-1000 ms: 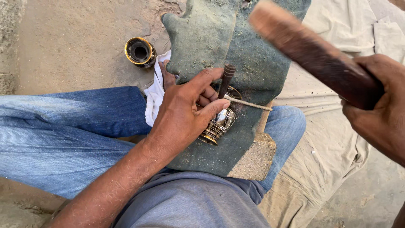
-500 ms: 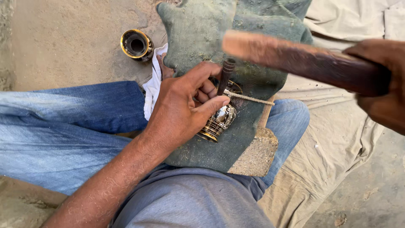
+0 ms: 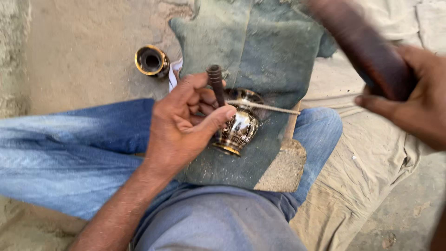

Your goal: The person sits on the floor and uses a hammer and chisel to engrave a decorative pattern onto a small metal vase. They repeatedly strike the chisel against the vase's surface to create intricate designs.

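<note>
1. Fingers of the left hand (image 3: pixel 183 128) pinch a dark metal punch (image 3: pixel 216 83) upright on a small engraved brass vase (image 3: pixel 237 128).
2. Vase lies on a green-grey cloth (image 3: pixel 260 51) over the lap.
3. Right hand (image 3: pixel 413 97) grips a dark wooden mallet (image 3: pixel 362 46), raised.
4. Second brass vase (image 3: pixel 151 60) stands on sandy ground.

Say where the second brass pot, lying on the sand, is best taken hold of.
Probably around the pot's round body, coming from above with fingers either side. It lies tipped with its dark mouth showing, alone on bare sand, so both flanks look free, while the gold rim seems too thin for a grip.
</note>
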